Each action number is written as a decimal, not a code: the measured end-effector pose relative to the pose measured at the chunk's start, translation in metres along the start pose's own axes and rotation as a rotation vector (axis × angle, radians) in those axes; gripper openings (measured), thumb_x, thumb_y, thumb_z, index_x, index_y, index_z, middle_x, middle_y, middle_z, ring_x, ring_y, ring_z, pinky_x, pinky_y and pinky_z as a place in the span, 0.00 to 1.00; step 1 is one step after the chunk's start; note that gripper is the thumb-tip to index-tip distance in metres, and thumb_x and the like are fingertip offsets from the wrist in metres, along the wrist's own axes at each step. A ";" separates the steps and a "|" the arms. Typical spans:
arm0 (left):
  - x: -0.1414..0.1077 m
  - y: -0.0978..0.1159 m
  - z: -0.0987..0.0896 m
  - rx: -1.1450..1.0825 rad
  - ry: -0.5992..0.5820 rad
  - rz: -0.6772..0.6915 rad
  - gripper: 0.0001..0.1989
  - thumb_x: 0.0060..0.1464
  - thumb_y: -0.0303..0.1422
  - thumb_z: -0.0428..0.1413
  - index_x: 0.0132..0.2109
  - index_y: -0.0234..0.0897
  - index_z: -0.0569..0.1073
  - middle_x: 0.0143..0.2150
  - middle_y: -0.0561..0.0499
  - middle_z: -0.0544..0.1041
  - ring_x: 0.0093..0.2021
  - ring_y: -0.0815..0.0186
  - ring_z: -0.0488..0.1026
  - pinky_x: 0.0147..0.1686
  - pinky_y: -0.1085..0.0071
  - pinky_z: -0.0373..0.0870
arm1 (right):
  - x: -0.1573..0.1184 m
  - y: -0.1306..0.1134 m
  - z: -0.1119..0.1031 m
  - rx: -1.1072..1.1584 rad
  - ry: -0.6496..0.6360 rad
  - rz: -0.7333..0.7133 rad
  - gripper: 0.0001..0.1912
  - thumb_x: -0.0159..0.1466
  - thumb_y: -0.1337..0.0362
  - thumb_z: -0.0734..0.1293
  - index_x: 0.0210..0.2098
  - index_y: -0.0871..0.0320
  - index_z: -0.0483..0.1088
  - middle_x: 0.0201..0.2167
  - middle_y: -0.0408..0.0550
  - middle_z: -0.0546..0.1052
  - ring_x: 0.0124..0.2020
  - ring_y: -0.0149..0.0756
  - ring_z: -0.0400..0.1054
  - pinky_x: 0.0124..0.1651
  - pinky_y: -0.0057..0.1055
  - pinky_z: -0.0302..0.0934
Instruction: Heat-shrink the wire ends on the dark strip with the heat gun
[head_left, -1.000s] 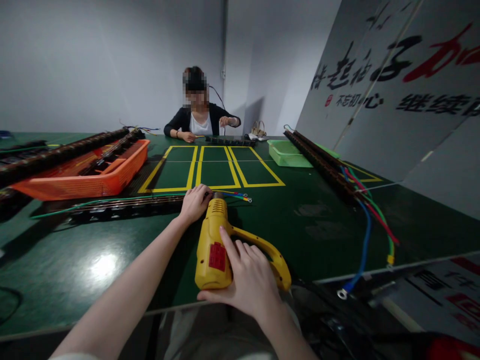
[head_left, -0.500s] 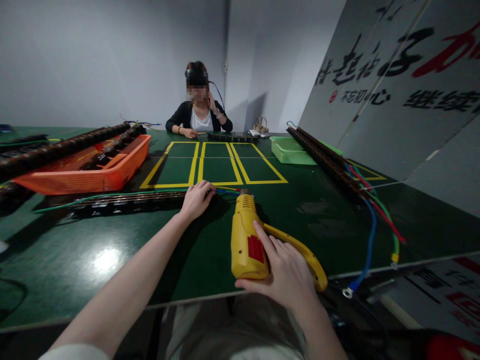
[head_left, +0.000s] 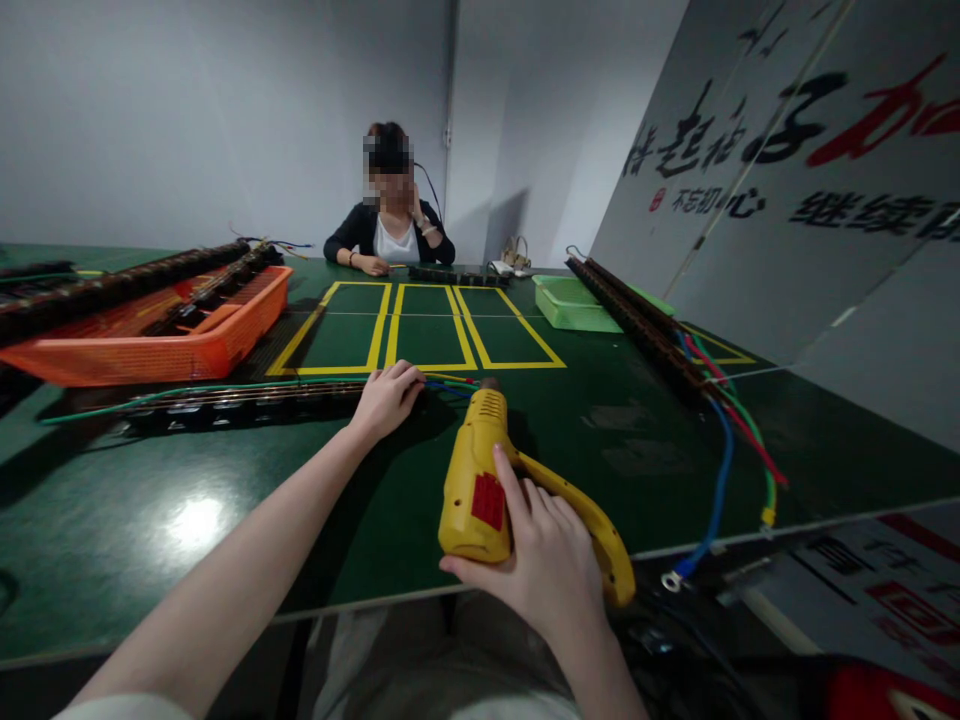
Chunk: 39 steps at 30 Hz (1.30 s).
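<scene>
My right hand is wrapped round a yellow heat gun with a red label. Its nozzle points away from me, close to the ends of several coloured wires. My left hand is closed on the right end of a long dark bar-like assembly, where those wires come out; the fingertips are partly hidden. A green wire runs along the top of this assembly, which lies across the green table.
An orange basket at left holds similar dark bars. On the right, a long bar leans over a green basket, its lugged wires hanging past the table edge. Across the table sits a person.
The heat gun's rear has swung a little to the left in my right hand, its nozzle staying near the wires. My left hand keeps its place on the assembly. The view has shifted slightly.
</scene>
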<state>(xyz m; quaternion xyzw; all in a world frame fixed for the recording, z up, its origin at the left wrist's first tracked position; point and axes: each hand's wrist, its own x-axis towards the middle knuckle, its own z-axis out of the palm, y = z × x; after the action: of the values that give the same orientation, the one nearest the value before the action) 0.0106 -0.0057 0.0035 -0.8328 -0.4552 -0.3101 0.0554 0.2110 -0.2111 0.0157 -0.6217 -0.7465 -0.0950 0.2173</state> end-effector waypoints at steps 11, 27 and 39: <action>0.001 -0.001 0.000 -0.027 -0.020 0.004 0.10 0.62 0.34 0.44 0.42 0.40 0.69 0.42 0.48 0.72 0.45 0.60 0.69 0.42 0.64 0.61 | 0.014 -0.041 0.008 0.088 -0.080 -0.117 0.65 0.43 0.27 0.60 0.67 0.64 0.42 0.38 0.56 0.74 0.38 0.48 0.69 0.42 0.44 0.62; -0.002 0.001 -0.004 -0.059 -0.003 0.037 0.11 0.62 0.35 0.44 0.41 0.40 0.70 0.43 0.49 0.72 0.45 0.62 0.70 0.42 0.65 0.61 | 0.009 -0.017 -0.005 0.171 -0.147 -0.152 0.63 0.44 0.26 0.58 0.67 0.60 0.43 0.42 0.55 0.74 0.41 0.48 0.69 0.45 0.44 0.61; -0.002 -0.001 -0.003 -0.085 0.009 0.045 0.10 0.62 0.34 0.44 0.42 0.40 0.69 0.43 0.49 0.72 0.45 0.61 0.70 0.42 0.65 0.61 | -0.012 0.012 -0.011 0.102 -0.072 -0.069 0.62 0.44 0.29 0.62 0.67 0.57 0.40 0.44 0.54 0.74 0.42 0.48 0.69 0.45 0.43 0.61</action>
<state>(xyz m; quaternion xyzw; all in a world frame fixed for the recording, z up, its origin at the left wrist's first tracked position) 0.0078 -0.0077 0.0046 -0.8430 -0.4223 -0.3319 0.0289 0.2270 -0.2242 0.0188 -0.5869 -0.7786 -0.0419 0.2181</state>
